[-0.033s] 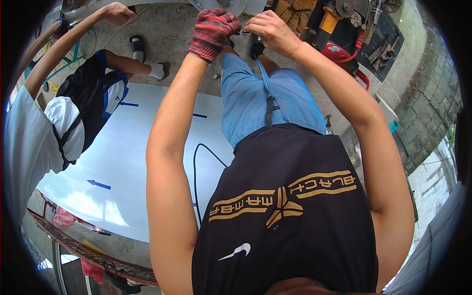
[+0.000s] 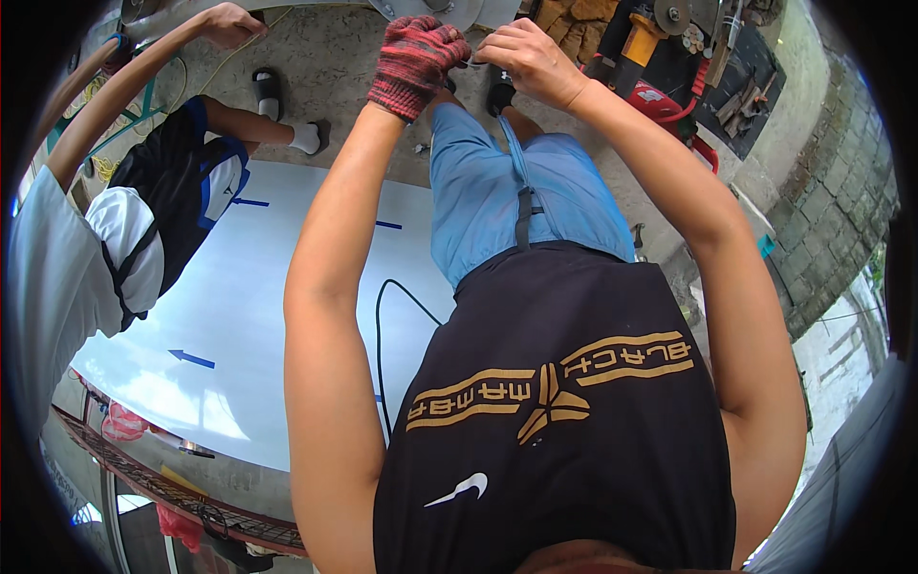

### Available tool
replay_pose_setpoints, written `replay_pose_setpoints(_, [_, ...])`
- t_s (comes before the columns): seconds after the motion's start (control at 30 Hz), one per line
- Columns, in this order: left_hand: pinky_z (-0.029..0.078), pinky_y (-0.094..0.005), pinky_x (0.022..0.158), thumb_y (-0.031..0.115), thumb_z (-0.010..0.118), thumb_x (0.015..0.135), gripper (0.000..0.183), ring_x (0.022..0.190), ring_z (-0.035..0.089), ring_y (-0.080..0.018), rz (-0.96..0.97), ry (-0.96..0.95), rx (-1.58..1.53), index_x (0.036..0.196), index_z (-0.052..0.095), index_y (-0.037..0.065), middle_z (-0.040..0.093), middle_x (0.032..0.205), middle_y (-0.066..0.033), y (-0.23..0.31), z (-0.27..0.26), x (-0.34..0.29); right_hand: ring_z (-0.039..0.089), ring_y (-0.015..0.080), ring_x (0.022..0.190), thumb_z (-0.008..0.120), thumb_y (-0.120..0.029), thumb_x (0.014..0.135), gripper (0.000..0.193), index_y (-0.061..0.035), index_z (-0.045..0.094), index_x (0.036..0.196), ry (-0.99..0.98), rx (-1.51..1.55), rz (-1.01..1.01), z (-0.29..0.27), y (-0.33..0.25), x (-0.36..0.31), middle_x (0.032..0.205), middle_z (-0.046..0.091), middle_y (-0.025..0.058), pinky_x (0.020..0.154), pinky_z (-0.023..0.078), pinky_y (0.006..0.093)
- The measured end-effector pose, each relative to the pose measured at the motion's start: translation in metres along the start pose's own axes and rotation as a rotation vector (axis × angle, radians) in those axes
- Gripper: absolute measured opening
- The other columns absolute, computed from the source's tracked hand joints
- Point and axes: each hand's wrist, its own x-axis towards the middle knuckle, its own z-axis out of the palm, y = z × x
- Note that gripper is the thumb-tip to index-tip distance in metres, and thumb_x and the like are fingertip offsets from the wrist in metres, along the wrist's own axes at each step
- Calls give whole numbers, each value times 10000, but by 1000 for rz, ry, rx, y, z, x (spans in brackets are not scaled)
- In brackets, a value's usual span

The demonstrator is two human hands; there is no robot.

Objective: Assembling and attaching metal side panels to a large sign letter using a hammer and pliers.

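small pale piece [image 2: 471, 63] is up near the top edge, in the gap between my two hands, too small to tell what it is. my right hand [image 2: 526, 62] is bare, thumb and fingers pinched together on it. my left hand [image 2: 416, 67] wears a red and black knit glove [image 2: 402, 86], fingers curled in, just beside the piece; can't tell if it's clamped on it too. both arms stretched out in front of me.

grey metal part [image 2: 473, 11] at the top edge, just past my hands, cut off by the frame. below them my blue shorts [image 2: 564, 191] and black shirt [image 2: 564, 316] with gold print.

to the right of my right hand: brown gloves [image 2: 574, 21] in a pile, a yellow and black power tool [image 2: 639, 40], a red machine [image 2: 652, 100], then a dark tray [image 2: 765, 72] with metal scraps.

on my left, big white sheet [image 2: 258, 316] with blue arrow marks, black cable [image 2: 381, 316] curving over it. another person [image 2: 48, 277] in a light top stands at the far left, their hand [image 2: 228, 26] well apart from mine, fingers curled near a thin yellowish cord [image 2: 222, 69].
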Motion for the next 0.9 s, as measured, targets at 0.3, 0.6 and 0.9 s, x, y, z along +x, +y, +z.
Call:
replay_pose_setpoints(0.3, [442,-433,890,240,730,733,189,973,658,-221,6,20,-17,922,725,246,700,985,64,-2,9,-2,626,204,983,651,-61,808,199,-113,656,1000,-149,-73,-206,-13,19,26,954,641,40,925,433,374])
replay_pose_setpoints(0.6, [444,-434,886,259,730,739,173,984,649,-220,17,52,48,910,725,236,697,980,67,-1,9,0,583,247,920,629,-95,831,85,-101,590,906,-296,-36,-398,-31,31,52,875,576,51,871,412,393])
replay_pose_setpoints(0.9, [407,-423,985,213,713,759,187,1037,643,-226,13,-5,-70,940,725,258,701,1076,57,-2,2,-3,623,318,994,805,-173,863,337,-44,656,1136,432,25,697,-23,-44,-10,1064,644,148,894,505,412])
